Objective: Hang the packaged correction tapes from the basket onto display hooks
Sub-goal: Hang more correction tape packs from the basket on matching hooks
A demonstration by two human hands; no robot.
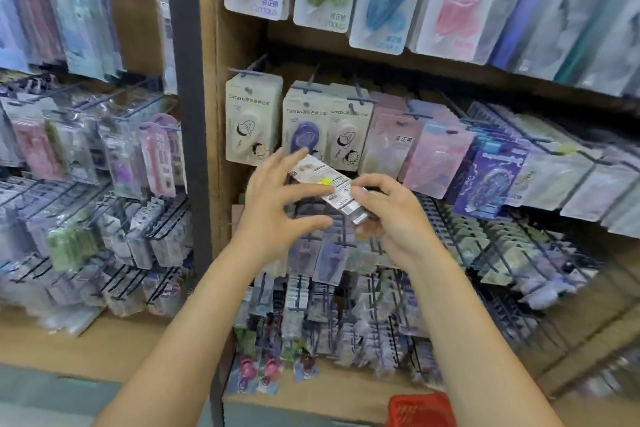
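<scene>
The right hand pinched a white carded correction-tape pack, angled toward ten o'clock. The left hand touched it, fingers spread. A red plastic basket sat at six o'clock.

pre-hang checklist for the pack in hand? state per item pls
1. Pack held: ok. The right hand pinches the correction tape pack at its lower end.
2. Second hand support: not ok. The left hand is spread open beside the pack, thumb under it, not gripping.
3. Orientation: not ok. The pack lies tilted, printed back up.
4. Hang hole located: cannot tell, blurred.
5. Target hook: cannot tell. The hooks in the row above already carry packs.
6. Red basket within reach: ok, at bottom edge; contents hidden.
</scene>
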